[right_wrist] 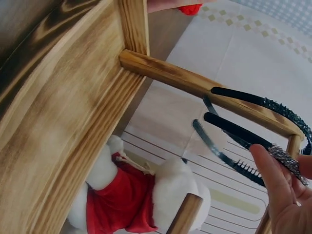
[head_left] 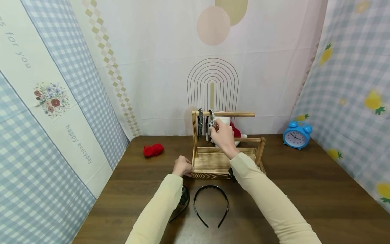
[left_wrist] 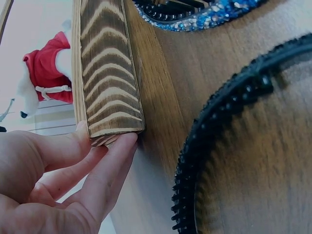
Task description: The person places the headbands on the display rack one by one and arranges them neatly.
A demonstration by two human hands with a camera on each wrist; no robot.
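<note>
A wooden rack (head_left: 240, 114) with a top bar and a shallow tray stands on the table. My right hand (head_left: 223, 135) pinches a silver, glittery headband (head_left: 212, 115), which is over the bar. Just left of it a dark beaded headband (head_left: 200, 123) hangs on the same bar; both show their dark ends in the right wrist view. My left hand (head_left: 182, 166) grips the tray's front left corner, thumb (left_wrist: 68, 148) at the upper edge and fingers around the end. A black toothed headband (head_left: 211, 186) lies on the table before the rack.
Another dark headband (head_left: 185, 200) lies beside my left forearm. A blue glittery headband (left_wrist: 209, 20) shows in the left wrist view. Red yarn (head_left: 153, 150) lies at the left, a blue alarm clock (head_left: 297, 135) stands at the right. Behind the rack is a white plush toy in red (right_wrist: 129, 195).
</note>
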